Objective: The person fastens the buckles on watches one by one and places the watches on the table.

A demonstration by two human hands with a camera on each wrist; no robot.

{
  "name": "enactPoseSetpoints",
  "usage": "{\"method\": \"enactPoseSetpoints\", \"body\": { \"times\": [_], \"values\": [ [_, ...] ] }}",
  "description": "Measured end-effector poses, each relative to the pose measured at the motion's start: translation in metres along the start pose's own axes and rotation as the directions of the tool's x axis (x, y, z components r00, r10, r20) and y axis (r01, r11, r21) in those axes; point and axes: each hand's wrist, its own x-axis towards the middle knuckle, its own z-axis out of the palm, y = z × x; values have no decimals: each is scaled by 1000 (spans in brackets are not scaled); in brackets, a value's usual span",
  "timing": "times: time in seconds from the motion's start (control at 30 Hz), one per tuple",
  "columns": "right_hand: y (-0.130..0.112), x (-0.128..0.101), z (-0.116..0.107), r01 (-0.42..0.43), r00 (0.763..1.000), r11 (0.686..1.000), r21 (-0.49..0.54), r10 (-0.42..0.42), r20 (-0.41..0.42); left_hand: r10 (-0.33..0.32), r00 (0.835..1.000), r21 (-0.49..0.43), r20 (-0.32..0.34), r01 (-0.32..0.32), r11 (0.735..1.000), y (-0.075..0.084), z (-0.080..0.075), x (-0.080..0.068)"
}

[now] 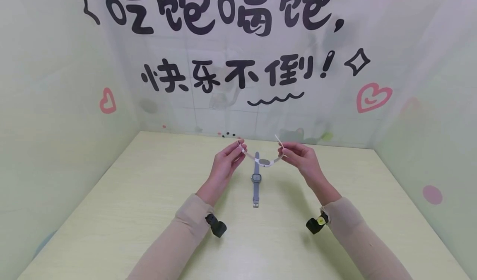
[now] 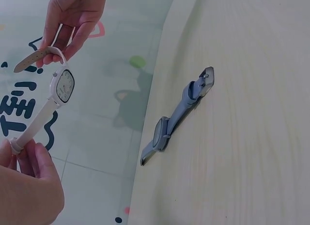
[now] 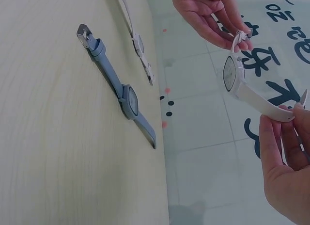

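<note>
A white wristwatch [image 2: 63,87] with a round face hangs stretched between my two hands, its strap sagging in a curve. My left hand [image 1: 225,160] pinches the buckle end between thumb and fingers. The holed strap is pinched by my right hand [image 1: 302,158], and its pale tip sticks up past the fingers. Under and in front of the hands, a blue-grey wristwatch [image 1: 256,178] lies straight on the table, buckle toward me. In the right wrist view, a second white watch [image 3: 139,44] lies on the table beyond the blue-grey one; the left arm hides it in the head view.
The pale wooden table [image 1: 149,213] ends at a printed back curtain [image 1: 231,110], close behind the hands, with curtain sides left and right. Small black cameras [image 1: 216,225] are strapped at both sleeve cuffs.
</note>
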Motion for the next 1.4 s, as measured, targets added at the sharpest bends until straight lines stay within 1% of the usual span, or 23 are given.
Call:
{"method": "enactPoseSetpoints", "body": {
  "times": [0.23, 0.4, 0.6, 0.8, 1.0, 1.17, 1.4],
  "values": [
    [2, 1, -1, 6, 1000, 999, -36, -6, 6, -2, 1000, 27, 6, 2, 1000, 1, 0, -1],
    [-1, 2, -1, 15, 1000, 999, -52, -14, 10, 1, 1000, 24, 14, -2, 1000, 3, 1, 1],
    [1, -1, 0, 4, 1000, 998, -63, -3, 11, -14, 1000, 32, 7, 14, 999, 0, -1, 1],
    [2, -5, 2, 2, 1000, 997, -74, -1, 20, -31, 1000, 44, -1, 31, 999, -1, -1, -2],
    [-2, -5, 3, 31, 999, 995, -90, -28, 26, -6, 1000, 65, 11, 6, 998, 4, 2, -3],
    [-2, -4, 2, 39, 999, 992, -119, -35, 30, -2, 1000, 81, 13, 1, 997, 4, 2, -3],
    [-3, -3, 0, 41, 999, 991, -124, -38, 30, 6, 1000, 124, 20, -9, 992, 3, 3, -1]
  ]
}}
